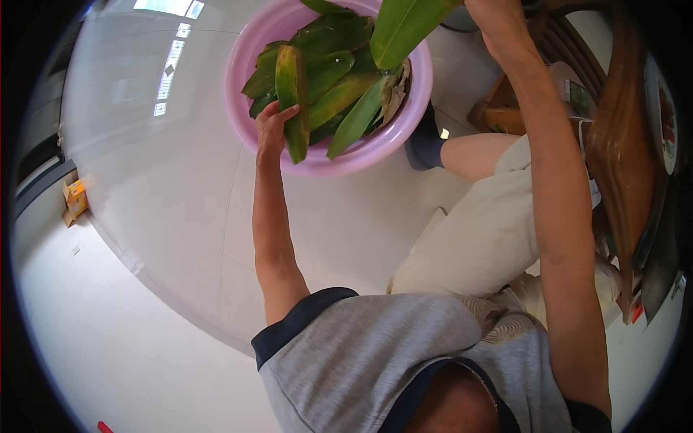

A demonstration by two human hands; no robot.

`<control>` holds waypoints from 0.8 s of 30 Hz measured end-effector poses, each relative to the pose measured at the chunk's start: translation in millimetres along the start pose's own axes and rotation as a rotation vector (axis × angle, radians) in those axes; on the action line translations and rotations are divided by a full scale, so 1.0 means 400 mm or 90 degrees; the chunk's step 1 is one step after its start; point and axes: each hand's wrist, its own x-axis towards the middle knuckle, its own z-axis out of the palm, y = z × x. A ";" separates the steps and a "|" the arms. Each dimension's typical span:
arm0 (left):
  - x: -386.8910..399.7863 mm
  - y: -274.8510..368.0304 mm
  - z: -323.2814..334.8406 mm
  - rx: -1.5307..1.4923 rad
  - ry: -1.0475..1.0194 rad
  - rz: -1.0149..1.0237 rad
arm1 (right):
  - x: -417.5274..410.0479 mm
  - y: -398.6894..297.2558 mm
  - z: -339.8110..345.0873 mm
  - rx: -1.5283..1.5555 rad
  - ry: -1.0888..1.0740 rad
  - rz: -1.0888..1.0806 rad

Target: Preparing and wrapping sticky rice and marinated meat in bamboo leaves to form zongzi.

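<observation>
A pink plastic basin (pixel 241 116) on the floor holds several long, broad green leaves (pixel 330 70), some yellowed or browned. At its near left rim, my left hand (pixel 272 127) grips a leaf with a browned, yellowish tip (pixel 291 81), thumb on top. That leaf's lower end reaches towards the near rim. My right hand (pixel 501 24) is raised beyond the basin's right side, partly cut off by the top edge of the view. A large green leaf (pixel 409 30) runs from its fingers down over the basin. A dry brown leaf (pixel 397 92) lies inside along the right wall.
Carved wooden furniture (pixel 617 140) stands close on my right, with a round patterned object (pixel 666 119) at its edge. My leg in a dark sock (pixel 425 143) is beside the basin. Glossy pale floor tiles (pixel 178 178) spread leftward to a wall with an orange-yellow carton (pixel 76 197).
</observation>
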 end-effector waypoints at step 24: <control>0.321 0.255 -0.002 0.021 0.193 0.287 | -0.007 0.001 0.022 0.042 -0.007 -0.023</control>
